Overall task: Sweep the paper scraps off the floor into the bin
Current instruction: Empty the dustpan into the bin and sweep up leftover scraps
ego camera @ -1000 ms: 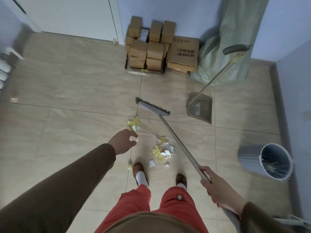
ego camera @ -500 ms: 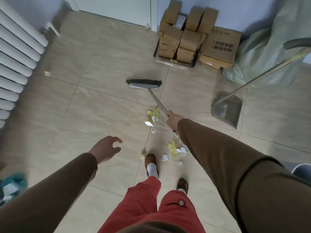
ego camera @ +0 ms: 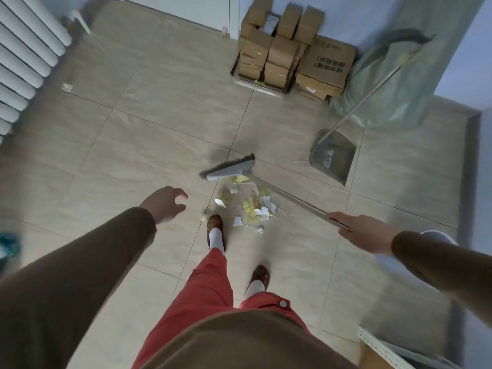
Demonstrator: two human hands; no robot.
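Broom (ego camera: 229, 169) head has come back from the upper centre since half a second ago and now sits at the far edge of our paper scraps (ego camera: 249, 206) in mid-frame, our right hand (ego camera: 364, 233) clamped on its handle at centre right. Our left hand (ego camera: 165, 205) hovers empty, fingers loosely curled and apart, left of the pile. Bin (ego camera: 436, 237) is mostly hidden behind our right sleeve; the dustpan (ego camera: 332, 158) is blurred.

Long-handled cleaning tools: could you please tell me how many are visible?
2: the grey flat-headed broom in the right hand, above the scraps; the grey dustpan, handle leaning on the green sack.
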